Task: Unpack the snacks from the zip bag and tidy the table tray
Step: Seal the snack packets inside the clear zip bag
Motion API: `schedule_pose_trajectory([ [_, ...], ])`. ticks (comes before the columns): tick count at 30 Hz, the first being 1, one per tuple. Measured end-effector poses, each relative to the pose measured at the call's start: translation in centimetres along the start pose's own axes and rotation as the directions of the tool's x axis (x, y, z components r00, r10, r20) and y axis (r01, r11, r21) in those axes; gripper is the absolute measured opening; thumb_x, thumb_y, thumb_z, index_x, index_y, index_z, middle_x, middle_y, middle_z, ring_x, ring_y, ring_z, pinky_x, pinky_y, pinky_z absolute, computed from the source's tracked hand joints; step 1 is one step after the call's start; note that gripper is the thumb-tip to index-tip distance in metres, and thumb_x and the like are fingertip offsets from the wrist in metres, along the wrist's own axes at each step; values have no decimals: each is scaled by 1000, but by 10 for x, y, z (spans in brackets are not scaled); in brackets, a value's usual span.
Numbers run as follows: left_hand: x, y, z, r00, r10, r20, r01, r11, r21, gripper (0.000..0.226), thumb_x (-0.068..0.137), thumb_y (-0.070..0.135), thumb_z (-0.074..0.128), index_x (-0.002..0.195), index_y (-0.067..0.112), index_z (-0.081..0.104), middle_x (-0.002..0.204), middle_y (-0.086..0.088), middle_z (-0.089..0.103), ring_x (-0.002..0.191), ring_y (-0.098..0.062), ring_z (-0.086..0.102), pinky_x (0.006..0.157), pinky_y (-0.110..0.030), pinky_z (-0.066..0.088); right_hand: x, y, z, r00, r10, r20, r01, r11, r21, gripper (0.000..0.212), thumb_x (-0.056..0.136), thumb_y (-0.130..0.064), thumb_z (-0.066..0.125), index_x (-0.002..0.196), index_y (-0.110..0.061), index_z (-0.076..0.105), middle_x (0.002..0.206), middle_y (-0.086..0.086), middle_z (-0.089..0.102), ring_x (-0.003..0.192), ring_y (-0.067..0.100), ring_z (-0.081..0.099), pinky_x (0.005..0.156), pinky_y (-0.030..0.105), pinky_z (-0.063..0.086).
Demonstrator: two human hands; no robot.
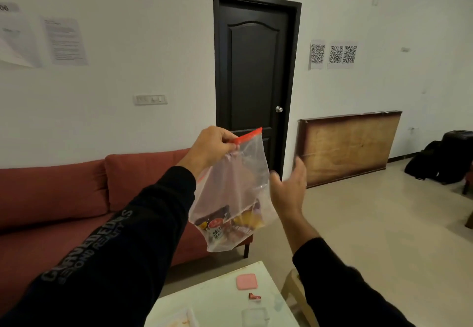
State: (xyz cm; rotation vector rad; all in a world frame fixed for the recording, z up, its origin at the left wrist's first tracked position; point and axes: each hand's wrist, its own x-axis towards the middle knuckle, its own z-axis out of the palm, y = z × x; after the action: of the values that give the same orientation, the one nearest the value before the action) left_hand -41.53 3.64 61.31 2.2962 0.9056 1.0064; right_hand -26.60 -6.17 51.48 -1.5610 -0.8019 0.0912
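Above the table, we hold up the zip bag.
Our left hand pinches its red seal; right hand is open just beside it, snacks bunched at the bottom.

Dim, even indoor light with soft shadows; slightly soft throughout. Wide-angle bending at the edges. Motion-blurred right hand; no glare.

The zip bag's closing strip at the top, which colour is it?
Red, on the clear zip bag pinched by the left hand; head view.
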Motion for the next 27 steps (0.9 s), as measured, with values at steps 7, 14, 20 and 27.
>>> schedule_pose_trajectory([
  [7,8,10,17,993,9,117,-12,1000,27,15,90,13,66,103,12,75,90,-4,74,81,-17,71,84,-33,59,48,-71,8,722,-526,450,691,515,-507,21,96,-33,50,108,-29,67,109,-5,68,119,19,55,119,53,17],
  [14,5,5,22,988,-25,155,16,998,57,20,91,16,66,109,14,74,95,1,71,84,-11,66,81,-24,50,64,-88,11,708,-335,622,706,363,-608,19,96,-30,54,87,-25,69,69,-8,57,72,15,59,78,35,48],
  [20,-2,-5,17,983,-34,182,27,999,42,17,84,26,73,99,19,72,88,1,72,80,-14,69,73,-24,56,74,-97,8,733,-265,626,666,468,-581,16,89,-17,60,85,-18,76,73,-1,66,69,18,62,70,34,55],
  [27,-6,-37,-3,972,-119,200,65,963,261,9,87,22,68,92,20,75,90,4,70,86,-11,63,77,-24,48,92,-99,-9,773,-195,604,598,542,-590,16,89,-18,62,75,-20,67,75,-1,65,74,20,64,72,34,55],
])
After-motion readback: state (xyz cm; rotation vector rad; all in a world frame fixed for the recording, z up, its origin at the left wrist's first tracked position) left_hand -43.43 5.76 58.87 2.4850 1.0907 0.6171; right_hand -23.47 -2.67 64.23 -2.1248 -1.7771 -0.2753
